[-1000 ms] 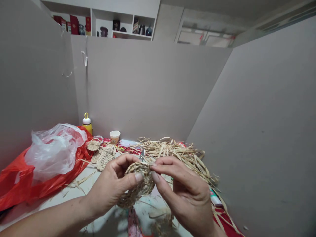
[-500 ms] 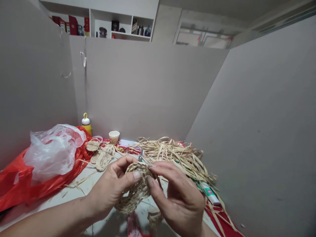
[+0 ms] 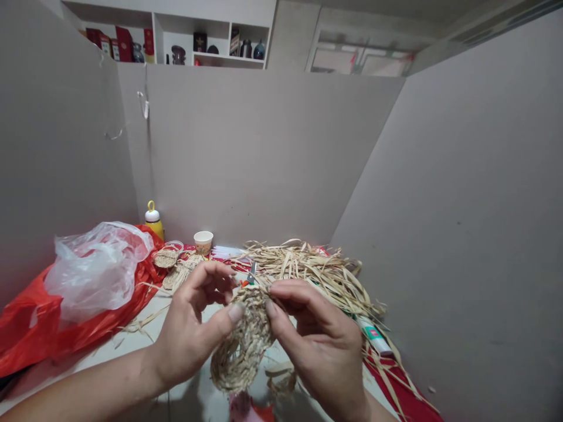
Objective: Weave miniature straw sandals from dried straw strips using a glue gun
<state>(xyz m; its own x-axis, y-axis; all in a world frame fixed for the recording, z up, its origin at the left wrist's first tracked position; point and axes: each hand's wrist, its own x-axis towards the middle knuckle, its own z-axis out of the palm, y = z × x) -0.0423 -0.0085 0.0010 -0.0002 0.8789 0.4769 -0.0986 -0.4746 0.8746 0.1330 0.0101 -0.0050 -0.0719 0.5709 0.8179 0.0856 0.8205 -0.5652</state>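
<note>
Between my hands hangs a small woven straw slipper (image 3: 248, 343), made of braided pale strands, with an opening at its lower left. My right hand (image 3: 323, 340) pinches its upper right edge between thumb and fingertips. My left hand (image 3: 193, 325) is beside it on the left, its thumb tip against the slipper's edge and its fingers raised and apart. Just beyond the slipper lie scissors (image 3: 251, 273), partly hidden. Below it, loose dry straw scraps (image 3: 281, 378) and a pinkish-red item (image 3: 246, 407) are partly covered.
A large heap of dry straw (image 3: 308, 264) spreads behind my right hand, near a white-and-green tube (image 3: 375, 337). Woven straw soles (image 3: 178, 272), a paper cup (image 3: 203, 241), a yellow bottle (image 3: 153, 221) and plastic bags (image 3: 99, 272) stand at left. Grey partitions (image 3: 259, 146) enclose the table.
My left fingers have lifted off the slipper and spread, where they gripped its top edge before. The slipper has turned to hang more upright, still pinched by my right hand.
</note>
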